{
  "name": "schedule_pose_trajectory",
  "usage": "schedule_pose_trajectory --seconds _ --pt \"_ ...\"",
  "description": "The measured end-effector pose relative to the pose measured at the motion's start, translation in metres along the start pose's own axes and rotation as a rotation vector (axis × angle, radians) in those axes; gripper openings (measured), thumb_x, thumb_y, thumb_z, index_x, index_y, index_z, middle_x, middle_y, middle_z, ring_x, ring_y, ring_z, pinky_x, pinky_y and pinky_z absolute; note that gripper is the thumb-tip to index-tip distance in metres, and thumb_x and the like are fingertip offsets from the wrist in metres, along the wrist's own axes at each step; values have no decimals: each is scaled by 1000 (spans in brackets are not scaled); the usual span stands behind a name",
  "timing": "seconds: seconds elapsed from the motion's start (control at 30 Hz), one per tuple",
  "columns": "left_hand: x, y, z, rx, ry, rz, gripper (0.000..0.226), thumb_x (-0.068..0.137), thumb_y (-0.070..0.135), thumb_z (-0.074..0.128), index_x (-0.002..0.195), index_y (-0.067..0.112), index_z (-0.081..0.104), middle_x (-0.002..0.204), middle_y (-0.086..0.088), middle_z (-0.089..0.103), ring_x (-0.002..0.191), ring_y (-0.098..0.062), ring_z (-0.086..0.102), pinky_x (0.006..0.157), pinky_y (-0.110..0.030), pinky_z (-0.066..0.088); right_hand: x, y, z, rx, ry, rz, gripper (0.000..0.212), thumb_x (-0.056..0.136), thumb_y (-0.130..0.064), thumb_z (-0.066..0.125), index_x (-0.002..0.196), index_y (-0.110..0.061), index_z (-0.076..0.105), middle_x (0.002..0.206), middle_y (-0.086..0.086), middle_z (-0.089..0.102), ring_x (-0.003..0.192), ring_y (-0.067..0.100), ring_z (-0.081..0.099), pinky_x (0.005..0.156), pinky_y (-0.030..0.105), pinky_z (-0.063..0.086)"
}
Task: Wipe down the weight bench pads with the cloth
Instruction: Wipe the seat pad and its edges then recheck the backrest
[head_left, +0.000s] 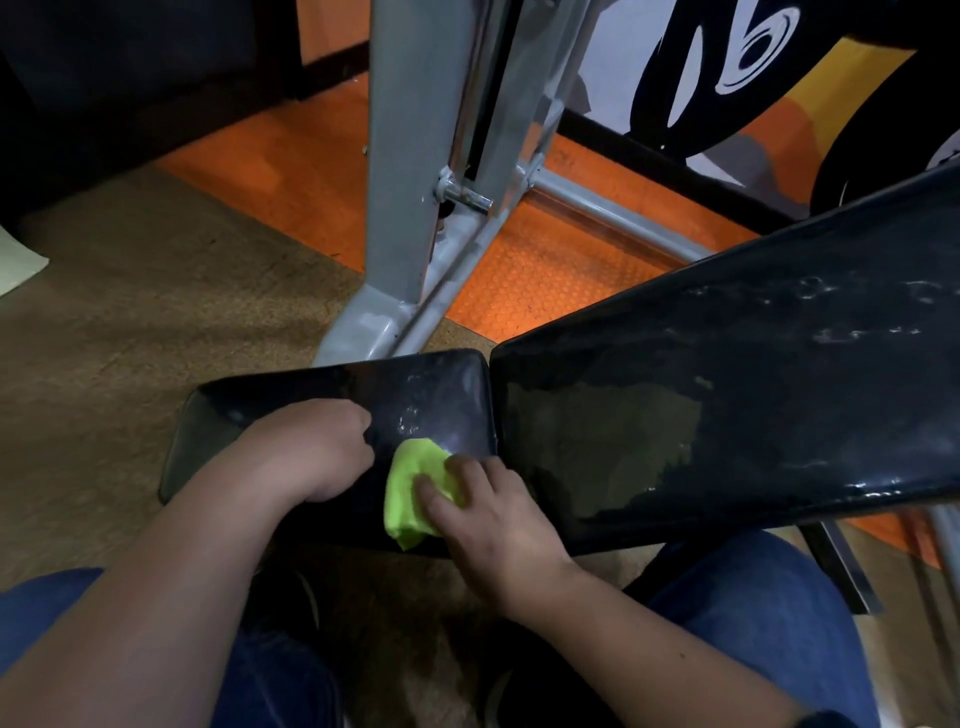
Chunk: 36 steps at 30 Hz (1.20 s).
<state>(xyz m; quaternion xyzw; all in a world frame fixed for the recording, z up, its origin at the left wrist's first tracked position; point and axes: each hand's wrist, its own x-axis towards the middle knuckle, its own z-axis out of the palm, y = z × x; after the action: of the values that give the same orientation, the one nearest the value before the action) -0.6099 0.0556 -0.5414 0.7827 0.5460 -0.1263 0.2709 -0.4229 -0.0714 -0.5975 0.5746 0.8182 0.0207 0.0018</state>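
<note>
Now right hand (488, 512) pressing green cloth (413, 491), black seat pad (431, 400)

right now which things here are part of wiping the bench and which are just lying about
Part of the job:
green cloth, under the right hand
seat pad, where the left hand rests
back pad, worn and smeared

Just lying about:
grey steel frame
brown mat
orange floor

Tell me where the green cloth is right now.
In the head view, the green cloth lies on the seat pad, under the right hand, beside the left hand.
</note>
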Motion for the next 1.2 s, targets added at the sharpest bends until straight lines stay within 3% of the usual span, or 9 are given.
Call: schedule_pose_trajectory --seconds 0.13,0.3,0.5,0.63,0.73,0.93,1.0,1.1,1.2 --pt "-4 -1 0 -12 -5 -15 14 90 28 52 95 26 64 99 2 64 94 -21 61 82 -33 52 14 -2 -4 26 45 142 65 71 -20 69 132 -21 48 118 18 52 89 36 54 70 48 55" --pt "-7 -3 2 -12 -23 -30 23 91 26 51 107 27 67 108 0 65 98 -21 62 87 -33 53 -4 -5 3 -37 -9 -78 78 67 -38 77 137 -24 44 123 16 49 94 35 55 74 47 54" --pt "-13 -5 2 -24 -20 -55 31 91 25 52 118 27 67 120 -3 66 107 -24 62 93 -35 52 3 -9 4 -41 46 8 75 69 -33 75 137 -25 45 123 15 45 94 35 53 74 48 56" --pt "-14 -7 6 -12 -25 -60 27 91 24 52 112 26 67 116 -2 66 105 -24 62 93 -37 52 -15 -3 3 -85 4 -145 74 72 -51 71 137 -27 46 124 13 43 95 32 55 76 45 54" --pt "-14 -7 6 2 -29 -61 17 91 23 51 101 25 65 108 -2 65 99 -24 62 89 -35 53 -6 -2 -1 -66 26 -40 63 75 -41 57 136 -25 47 122 14 45 94 34 55 76 46 55" --pt "-25 -6 -2 106 27 -45 11 92 22 48 85 25 55 100 0 63 93 -22 62 76 -32 49 -15 -8 -1 -101 -5 -210 71 72 -45 76 135 -28 47 122 13 44 92 32 56 73 43 53" --pt "-31 -12 -6 97 32 -37 14 93 21 47 84 25 57 95 2 62 88 -19 61 73 -31 49 -10 3 -3 -86 11 -125 70 70 -38 77 133 -27 49 120 14 48 90 33 56 72 44 55" --pt "-37 -21 0 75 23 -7 15 92 24 47 91 27 61 96 4 63 89 -17 61 81 -35 53 5 -4 -3 -30 27 -2 71 69 -25 78 133 -24 48 120 18 53 92 37 55 73 50 56" --pt "-40 -22 14 59 28 18 20 91 28 47 103 31 63 105 5 65 96 -18 60 87 -38 53 1 -9 -1 -36 -4 -135 80 65 -35 83 135 -23 45 122 17 49 94 37 56 74 49 55"
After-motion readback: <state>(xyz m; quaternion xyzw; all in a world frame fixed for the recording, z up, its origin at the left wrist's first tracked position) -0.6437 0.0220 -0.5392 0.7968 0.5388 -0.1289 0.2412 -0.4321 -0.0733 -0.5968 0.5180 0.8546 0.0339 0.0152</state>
